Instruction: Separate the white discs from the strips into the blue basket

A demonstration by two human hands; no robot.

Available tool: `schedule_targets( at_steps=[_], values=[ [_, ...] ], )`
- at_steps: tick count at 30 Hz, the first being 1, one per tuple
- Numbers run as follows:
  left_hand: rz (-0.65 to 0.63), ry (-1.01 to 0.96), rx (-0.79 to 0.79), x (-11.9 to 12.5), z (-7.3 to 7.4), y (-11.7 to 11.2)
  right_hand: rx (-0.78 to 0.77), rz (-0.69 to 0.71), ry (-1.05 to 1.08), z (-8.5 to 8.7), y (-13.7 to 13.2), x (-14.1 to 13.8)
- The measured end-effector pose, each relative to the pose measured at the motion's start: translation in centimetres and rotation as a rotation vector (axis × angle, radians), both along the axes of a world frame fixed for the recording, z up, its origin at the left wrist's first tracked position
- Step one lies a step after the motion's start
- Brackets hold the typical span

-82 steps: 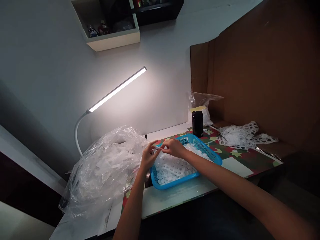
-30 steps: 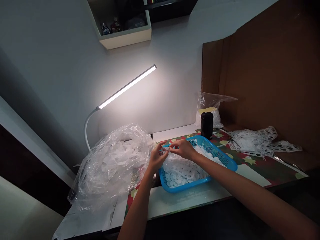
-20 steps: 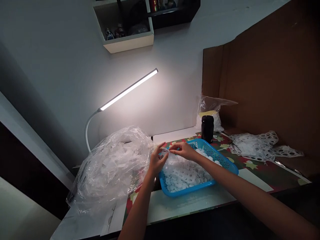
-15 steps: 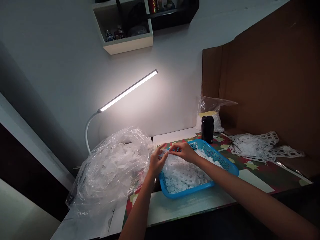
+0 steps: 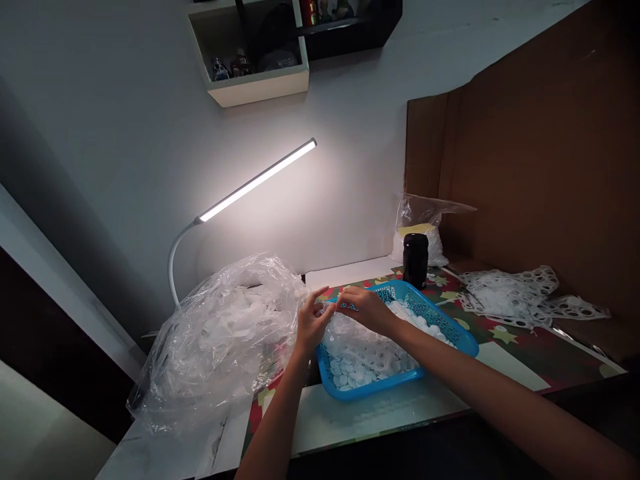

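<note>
On the desk (image 5: 370, 413), a plastic bag (image 5: 220, 347) lies at 9 o'clock from a blue basket (image 5: 373, 390) of white discs (image 5: 363, 353). Over the basket's 11 o'clock rim, the left hand (image 5: 313, 325) and right hand (image 5: 365, 310) hold a white piece (image 5: 329, 304), fingers pinched together on it.

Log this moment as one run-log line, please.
left hand: pinching small white piece | right hand: pinching same piece | blue plastic basket: beneath hands, full of white discs
</note>
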State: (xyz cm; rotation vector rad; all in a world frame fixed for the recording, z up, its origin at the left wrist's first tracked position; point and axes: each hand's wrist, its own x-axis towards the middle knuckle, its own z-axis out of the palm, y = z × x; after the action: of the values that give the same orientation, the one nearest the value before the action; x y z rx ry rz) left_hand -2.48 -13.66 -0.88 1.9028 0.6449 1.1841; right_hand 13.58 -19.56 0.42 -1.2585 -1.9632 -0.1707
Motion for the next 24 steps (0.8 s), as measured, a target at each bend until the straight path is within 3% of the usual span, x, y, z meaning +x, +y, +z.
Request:
schedule_targets(
  at_steps=[8,19,24],
  values=[
    [-0.006,-0.035,-0.007,-0.1,0.3,-0.4,0.008,0.016,-0.020,-0.1,0.0,0.0],
    [0.096,-0.178,-0.109,-0.1,0.3,0.5,-0.090,0.262,-0.075,0.7,-1.7,-1.2],
    [0.073,-0.141,-0.129,-0.6,0.5,0.8,-0.105,0.223,-0.039,0.5,-1.9,-1.2]
  ],
)
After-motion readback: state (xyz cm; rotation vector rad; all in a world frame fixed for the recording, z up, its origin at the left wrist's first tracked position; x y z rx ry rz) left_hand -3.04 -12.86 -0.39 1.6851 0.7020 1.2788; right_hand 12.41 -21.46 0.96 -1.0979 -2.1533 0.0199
